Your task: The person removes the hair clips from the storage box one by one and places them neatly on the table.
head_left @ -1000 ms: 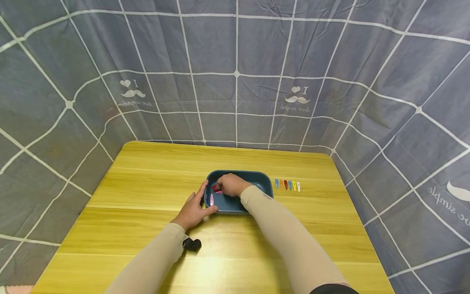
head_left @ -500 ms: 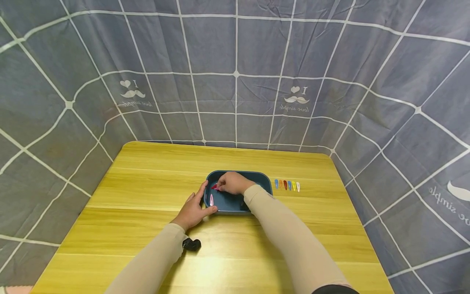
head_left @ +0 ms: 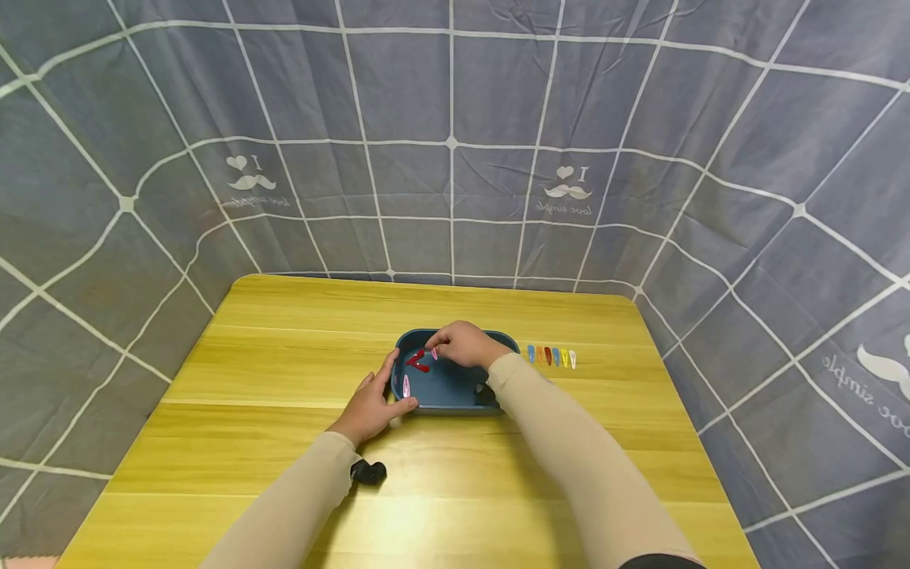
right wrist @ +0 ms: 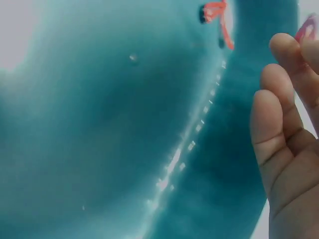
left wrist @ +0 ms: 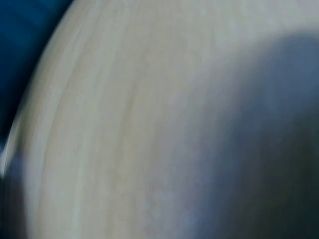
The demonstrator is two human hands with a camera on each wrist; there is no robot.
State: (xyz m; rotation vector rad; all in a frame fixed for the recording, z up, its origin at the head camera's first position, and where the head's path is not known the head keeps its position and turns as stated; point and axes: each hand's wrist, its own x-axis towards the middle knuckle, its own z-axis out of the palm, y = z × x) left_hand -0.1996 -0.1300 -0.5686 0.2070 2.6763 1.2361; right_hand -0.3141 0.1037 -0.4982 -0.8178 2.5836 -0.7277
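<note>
My right hand [head_left: 465,344] is over the back of the dark blue tray [head_left: 455,411], pinching a pink hair clip [head_left: 435,353] between thumb and forefinger. In the right wrist view the same hair clip [right wrist: 309,26] shows at the fingertips, the other fingers loosely bent. Two red hair clips [head_left: 421,367] lie in the tray's left part, with a light pink hair clip [head_left: 406,386] nearer the front left corner. Spread around that corner, my left hand [head_left: 371,407] rests with fairly straight fingers along the left side and its thumb at the front rim.
Right of the tray, several hair clips [head_left: 556,357] in blue, orange, red, yellow and white lie side by side in a row on the wooden table [head_left: 426,490]. A grey curtain [head_left: 398,182] with white lines hangs around the table. The left wrist view is mostly blurred.
My right hand has lifted the pink hair clip off the red ones and moved it up and right. Both red hair clips now show uncovered. The left hand stays at the tray's corner.
</note>
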